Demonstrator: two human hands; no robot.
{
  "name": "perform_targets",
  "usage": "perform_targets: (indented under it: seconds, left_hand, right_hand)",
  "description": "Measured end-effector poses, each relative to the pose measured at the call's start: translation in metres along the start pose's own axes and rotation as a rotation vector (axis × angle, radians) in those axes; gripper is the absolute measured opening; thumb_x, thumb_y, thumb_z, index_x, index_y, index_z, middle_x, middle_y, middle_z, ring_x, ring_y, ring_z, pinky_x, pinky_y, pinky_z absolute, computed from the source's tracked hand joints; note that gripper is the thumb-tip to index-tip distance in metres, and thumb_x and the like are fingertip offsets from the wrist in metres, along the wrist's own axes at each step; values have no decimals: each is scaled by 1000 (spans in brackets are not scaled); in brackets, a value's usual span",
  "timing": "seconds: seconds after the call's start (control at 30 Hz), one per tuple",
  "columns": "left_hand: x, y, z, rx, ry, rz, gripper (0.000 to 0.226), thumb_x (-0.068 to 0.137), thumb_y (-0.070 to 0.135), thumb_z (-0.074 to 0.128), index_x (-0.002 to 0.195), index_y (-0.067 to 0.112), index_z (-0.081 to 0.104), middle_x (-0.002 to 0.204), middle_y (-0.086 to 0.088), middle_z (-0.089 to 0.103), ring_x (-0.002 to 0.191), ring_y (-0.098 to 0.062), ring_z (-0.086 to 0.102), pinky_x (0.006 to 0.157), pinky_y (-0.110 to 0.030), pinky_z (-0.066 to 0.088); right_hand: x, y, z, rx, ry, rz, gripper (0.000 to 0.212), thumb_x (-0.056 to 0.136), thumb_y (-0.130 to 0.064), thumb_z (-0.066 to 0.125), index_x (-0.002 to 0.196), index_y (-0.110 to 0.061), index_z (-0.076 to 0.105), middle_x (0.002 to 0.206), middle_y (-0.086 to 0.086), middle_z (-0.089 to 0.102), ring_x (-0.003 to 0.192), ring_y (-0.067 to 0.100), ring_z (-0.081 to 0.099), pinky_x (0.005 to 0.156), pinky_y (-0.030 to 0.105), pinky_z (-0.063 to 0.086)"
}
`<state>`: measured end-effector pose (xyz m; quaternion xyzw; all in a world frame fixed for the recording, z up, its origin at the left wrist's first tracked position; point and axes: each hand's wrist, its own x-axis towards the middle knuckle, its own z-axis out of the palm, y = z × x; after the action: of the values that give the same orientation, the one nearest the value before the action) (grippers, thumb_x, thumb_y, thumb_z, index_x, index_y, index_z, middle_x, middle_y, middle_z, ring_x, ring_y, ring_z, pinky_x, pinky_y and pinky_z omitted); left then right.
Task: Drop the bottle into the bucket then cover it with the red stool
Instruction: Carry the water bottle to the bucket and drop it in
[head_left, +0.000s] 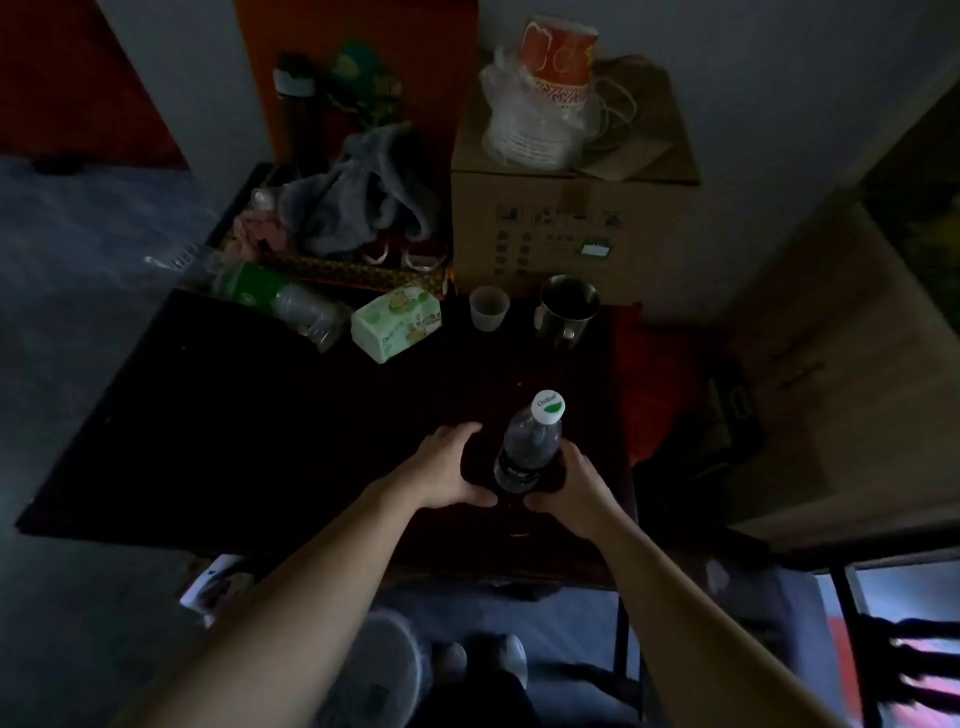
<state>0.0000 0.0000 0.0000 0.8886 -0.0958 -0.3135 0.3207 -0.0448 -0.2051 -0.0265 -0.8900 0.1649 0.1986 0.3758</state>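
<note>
A clear plastic bottle with a white and green cap stands upright near the front of the dark table. Its lower part sits in a small dark container, apparently the bucket, which is hard to make out in the dim light. My left hand curls around the container's left side. My right hand wraps its right side, the thumb beside the bottle. A red object, possibly the red stool, sits low beside the table's right edge.
At the table's back lie a green-labelled bottle, a tissue pack, a small white cup and a steel mug. A cardboard box carries stacked cups. A wooden cabinet stands right.
</note>
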Motion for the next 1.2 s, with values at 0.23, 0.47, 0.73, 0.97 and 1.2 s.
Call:
perform_targets:
  seconds: [0.23,0.47,0.73,0.97,1.2]
  left_hand:
    - [8,-2,6,-77,32,24,109,66,40,83,151,25,16,157,-8,21,144,-27,23,113,-43,31]
    - [15,-7,3,-73,36,29,108,66,43,82,150,27,17,155,-8,23,143,-26,25,112,-42,32]
    - [17,-13,-7,-105,24,59,108,66,40,83,150,27,17,155,-7,24,143,-24,25,113,-42,32]
    - [9,-15,-18,-140,41,94,112,60,45,85,149,33,18,155,-5,26,143,-22,26,112,-47,34]
    - [-13,-6,-36,-186,84,168,115,54,52,84,148,35,20,154,-2,28,142,-21,26,113,-49,33]
  right_hand:
    - [5,1,13,240,39,-35,102,53,-33,87,141,-24,37,135,1,53,125,22,52,105,44,46]
    - [9,-2,20,392,28,-50,86,63,-18,89,136,-21,45,124,-2,64,115,17,62,100,41,51]
    - [11,-5,25,432,62,-46,78,63,-24,90,128,-32,48,119,-10,66,110,8,63,97,32,51]
    - [6,-24,21,432,79,-78,75,60,-28,89,124,-36,49,116,-9,68,111,10,63,97,35,51]
    - [-14,-43,10,405,96,-114,79,56,-33,88,126,-34,50,116,-9,69,110,10,65,97,38,53]
